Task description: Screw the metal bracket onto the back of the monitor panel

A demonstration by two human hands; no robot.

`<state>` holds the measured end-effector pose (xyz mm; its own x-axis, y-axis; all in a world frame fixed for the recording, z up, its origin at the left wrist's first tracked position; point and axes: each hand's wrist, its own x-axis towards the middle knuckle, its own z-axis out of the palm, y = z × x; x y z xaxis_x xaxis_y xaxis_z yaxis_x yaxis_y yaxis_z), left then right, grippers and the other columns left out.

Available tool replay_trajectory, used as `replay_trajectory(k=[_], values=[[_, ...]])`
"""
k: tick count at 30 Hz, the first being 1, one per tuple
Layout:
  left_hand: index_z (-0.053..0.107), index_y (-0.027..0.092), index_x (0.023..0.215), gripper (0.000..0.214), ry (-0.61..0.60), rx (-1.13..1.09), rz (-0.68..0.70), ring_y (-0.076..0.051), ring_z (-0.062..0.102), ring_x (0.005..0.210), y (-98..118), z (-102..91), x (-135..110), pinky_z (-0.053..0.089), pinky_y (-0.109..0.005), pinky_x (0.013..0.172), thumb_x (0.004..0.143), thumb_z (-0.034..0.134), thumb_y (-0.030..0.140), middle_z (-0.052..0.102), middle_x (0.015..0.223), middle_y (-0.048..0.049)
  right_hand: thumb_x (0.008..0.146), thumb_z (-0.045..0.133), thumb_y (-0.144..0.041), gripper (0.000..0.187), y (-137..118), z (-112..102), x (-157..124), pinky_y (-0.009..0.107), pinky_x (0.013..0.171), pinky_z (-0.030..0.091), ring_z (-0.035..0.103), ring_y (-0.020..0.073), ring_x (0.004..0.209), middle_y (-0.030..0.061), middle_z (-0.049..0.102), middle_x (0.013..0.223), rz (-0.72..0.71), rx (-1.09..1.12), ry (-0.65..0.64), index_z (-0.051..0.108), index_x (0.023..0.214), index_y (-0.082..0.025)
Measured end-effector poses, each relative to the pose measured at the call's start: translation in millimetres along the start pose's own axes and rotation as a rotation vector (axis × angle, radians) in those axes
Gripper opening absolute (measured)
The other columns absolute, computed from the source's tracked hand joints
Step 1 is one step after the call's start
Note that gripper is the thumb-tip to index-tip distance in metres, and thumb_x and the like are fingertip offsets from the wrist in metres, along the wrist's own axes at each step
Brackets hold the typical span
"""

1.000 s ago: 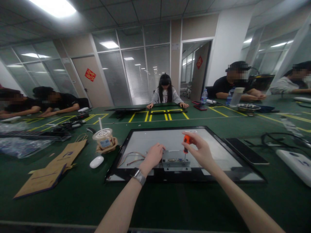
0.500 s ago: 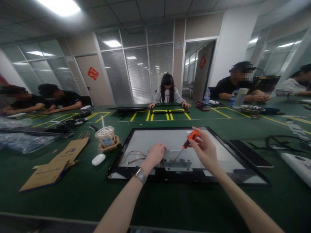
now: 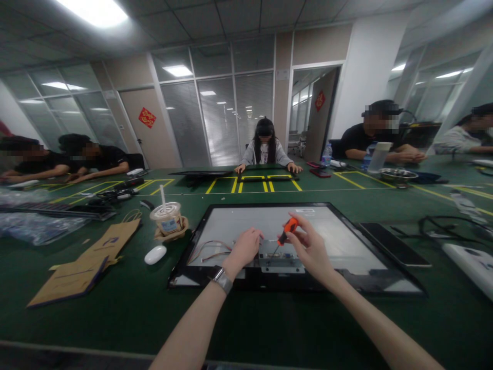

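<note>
An orange and black screwdriver is pinched in the fingers of my right hand. It tilts, its shaft pointing down into a metal bracket that carries a small circuit board. What the tip touches is too small to make out. My left hand, with a watch on its wrist, is closed over the bracket's left end; its fingertips are partly hidden. Under both hands a large flat display panel with a black frame lies on the green table. Thin wires run across it left of the bracket.
Left of the panel are a drink cup in a cardboard holder, a white mouse-like case and a brown paper bag. To the right lie a dark phone-like slab and a white device. Other people sit around the table.
My right hand has moved left and slightly down with the screwdriver, which stands steeper over the bracket. My left hand stays at the bracket's left end.
</note>
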<state>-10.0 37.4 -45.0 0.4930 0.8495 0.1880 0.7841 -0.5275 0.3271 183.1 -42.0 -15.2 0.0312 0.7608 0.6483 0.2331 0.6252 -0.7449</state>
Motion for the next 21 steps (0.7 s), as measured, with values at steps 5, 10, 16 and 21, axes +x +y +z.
replay_trajectory(k=[5, 10, 16, 21], values=[[0.064, 0.019, 0.109, 0.034, -0.003, 0.021, 0.013, -0.02, 0.061, 0.1, 0, 0.3, 0, 0.046, -0.032, 0.094, 0.099, 0.032, 0.015, 0.064, 0.106, -0.0075, 0.095, 0.056, -0.04, 0.043, 7, 2, -1, 0.037, 0.071, 0.065, 0.075, 0.0223, 0.077, 0.0065, 0.067, 0.096, 0.011, -0.008, -0.029, 0.052, 0.134, -0.024], [0.064, 0.017, 0.11, 0.035, -0.023, 0.044, 0.02, -0.02, 0.061, 0.099, 2, -2.5, -1, 0.046, -0.033, 0.093, 0.098, 0.031, 0.013, 0.064, 0.108, -0.0085, 0.096, 0.054, -0.037, 0.038, 3, 2, -1, 0.037, 0.078, 0.062, 0.074, 0.0212, 0.082, 0.0078, 0.068, 0.103, 0.019, 0.046, -0.096, 0.052, 0.132, -0.025], [0.063, 0.016, 0.11, 0.033, -0.035, 0.061, 0.014, -0.02, 0.06, 0.102, 4, -1.7, 0, 0.045, -0.032, 0.095, 0.096, 0.034, 0.009, 0.065, 0.106, -0.0093, 0.09, 0.064, -0.038, 0.024, -11, 2, 7, 0.036, 0.083, 0.057, 0.067, 0.0219, 0.094, 0.0058, 0.067, 0.101, 0.008, 0.173, -0.159, 0.065, 0.111, -0.026], [0.064, 0.017, 0.109, 0.033, -0.011, 0.014, -0.021, -0.019, 0.061, 0.098, 1, 1.3, 0, 0.046, -0.031, 0.092, 0.097, 0.033, 0.013, 0.064, 0.106, -0.008, 0.09, 0.064, -0.041, 0.019, -4, -6, 19, 0.033, 0.076, 0.055, 0.065, 0.0186, 0.082, 0.0034, 0.066, 0.089, 0.079, 0.195, -0.1, 0.069, 0.098, -0.024]])
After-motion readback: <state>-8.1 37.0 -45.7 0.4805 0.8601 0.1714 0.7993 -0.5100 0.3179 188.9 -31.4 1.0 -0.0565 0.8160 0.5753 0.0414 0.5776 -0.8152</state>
